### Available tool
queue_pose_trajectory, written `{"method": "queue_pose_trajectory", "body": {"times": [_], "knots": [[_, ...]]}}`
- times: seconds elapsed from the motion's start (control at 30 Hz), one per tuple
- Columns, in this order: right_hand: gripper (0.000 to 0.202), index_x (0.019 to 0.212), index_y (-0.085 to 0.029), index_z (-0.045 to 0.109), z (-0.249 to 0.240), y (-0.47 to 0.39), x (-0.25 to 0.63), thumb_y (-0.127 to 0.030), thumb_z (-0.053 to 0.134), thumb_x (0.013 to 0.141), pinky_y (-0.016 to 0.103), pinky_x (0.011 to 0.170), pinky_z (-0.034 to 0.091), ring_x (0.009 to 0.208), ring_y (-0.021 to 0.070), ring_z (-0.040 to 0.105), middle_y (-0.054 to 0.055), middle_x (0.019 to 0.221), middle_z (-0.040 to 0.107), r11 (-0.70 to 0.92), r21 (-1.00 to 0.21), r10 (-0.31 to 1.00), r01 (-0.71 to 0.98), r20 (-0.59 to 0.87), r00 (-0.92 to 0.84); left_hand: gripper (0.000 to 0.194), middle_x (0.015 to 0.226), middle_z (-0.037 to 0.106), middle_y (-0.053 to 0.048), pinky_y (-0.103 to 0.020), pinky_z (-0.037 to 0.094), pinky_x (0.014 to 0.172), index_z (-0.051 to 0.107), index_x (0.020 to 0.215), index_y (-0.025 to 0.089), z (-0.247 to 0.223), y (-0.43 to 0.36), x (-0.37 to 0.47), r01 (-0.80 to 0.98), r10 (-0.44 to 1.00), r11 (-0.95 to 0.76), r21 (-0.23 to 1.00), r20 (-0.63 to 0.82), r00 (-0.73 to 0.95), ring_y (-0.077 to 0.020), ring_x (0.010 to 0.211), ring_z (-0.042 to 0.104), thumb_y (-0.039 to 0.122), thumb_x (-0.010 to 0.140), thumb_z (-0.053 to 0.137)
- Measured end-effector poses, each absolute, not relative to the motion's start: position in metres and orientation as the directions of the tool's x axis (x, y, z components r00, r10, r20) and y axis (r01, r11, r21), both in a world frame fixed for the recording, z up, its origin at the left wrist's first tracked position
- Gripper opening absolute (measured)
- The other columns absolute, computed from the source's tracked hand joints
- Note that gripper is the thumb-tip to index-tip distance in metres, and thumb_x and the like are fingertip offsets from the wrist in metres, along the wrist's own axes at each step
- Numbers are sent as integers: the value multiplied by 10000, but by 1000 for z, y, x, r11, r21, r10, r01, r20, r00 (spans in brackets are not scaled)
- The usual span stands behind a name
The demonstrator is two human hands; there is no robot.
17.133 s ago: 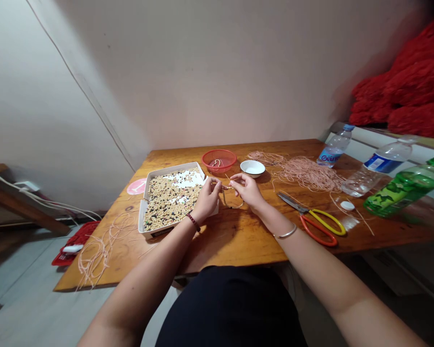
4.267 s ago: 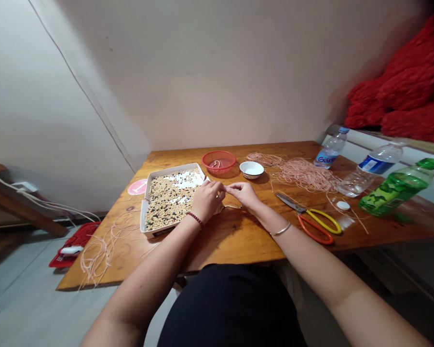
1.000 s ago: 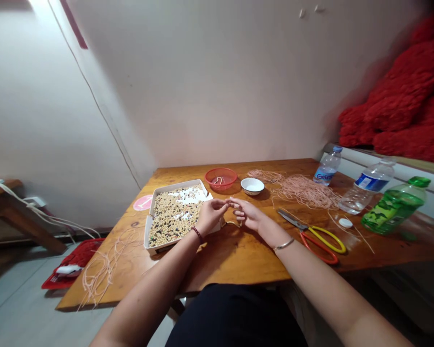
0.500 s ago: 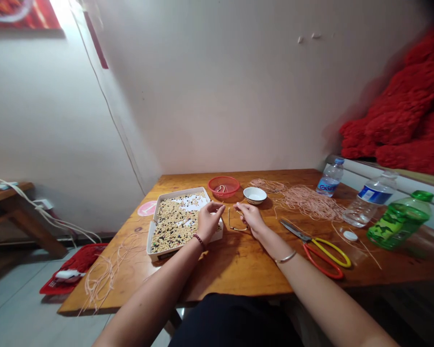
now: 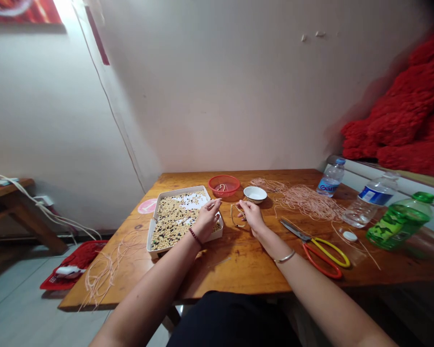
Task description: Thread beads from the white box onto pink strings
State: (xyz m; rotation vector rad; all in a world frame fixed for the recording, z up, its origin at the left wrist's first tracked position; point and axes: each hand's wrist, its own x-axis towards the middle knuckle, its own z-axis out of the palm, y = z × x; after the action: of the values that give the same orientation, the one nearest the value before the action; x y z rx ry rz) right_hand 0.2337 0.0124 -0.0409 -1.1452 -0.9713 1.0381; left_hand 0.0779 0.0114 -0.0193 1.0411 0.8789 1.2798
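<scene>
My right hand pinches a string of small pale beads, which hangs in a loop beside its fingers above the table. A few darker beads show on its lower part. My left hand is over the right side of a white box of loose beads, mostly pale yellow with dark ones among them. Its thumb and fingertips are drawn together; whatever they hold is too small to make out. A gap separates the two hands.
Beyond the hands stand a red basket and a white bowl. Pink cords lie at the right, more cords at the left. Scissors, a white cap and bottles, one green, occupy the right side.
My left hand has moved slightly left and up, away from the right hand. The right hand has shifted a little right, and the bead string's loop has moved with it.
</scene>
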Motion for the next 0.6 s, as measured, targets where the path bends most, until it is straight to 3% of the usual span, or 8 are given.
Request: {"method": "queue_pose_trajectory", "body": {"times": [0.17,0.3,0.43,0.6], "knots": [[435,831,-140,679,-41,12,233,-547,599,700,169,357,324,439,61,512,76,862,672,120,-989,972,-88,99,213,331,971,630,-43,-163,383,549,563,859,199,-21,11,79,-326,982,-8,945,70,178,-77,673,504,492,735,656],[437,781,-136,688,-41,11,232,-556,581,721,201,361,312,395,53,427,73,804,683,249,-968,952,4,246,180,333,723,591,-14,-185,354,517,530,770,171,-24,12,81,-23,977,-179,984,180,115,-83,570,465,501,783,578],[421,783,-154,704,-40,8,231,-544,545,767,226,438,392,528,126,555,72,799,701,364,-923,919,127,378,115,365,641,594,-25,-236,400,599,571,687,148,-23,10,82,270,898,-438,858,405,169,-128,612,524,490,811,541],[362,801,-160,713,-40,5,231,-479,543,798,278,640,485,739,196,641,75,809,714,420,-892,894,166,438,95,413,690,672,-53,-242,409,599,679,751,139,-17,2,81,392,875,-477,787,384,293,-150,617,574,505,837,508]]}}
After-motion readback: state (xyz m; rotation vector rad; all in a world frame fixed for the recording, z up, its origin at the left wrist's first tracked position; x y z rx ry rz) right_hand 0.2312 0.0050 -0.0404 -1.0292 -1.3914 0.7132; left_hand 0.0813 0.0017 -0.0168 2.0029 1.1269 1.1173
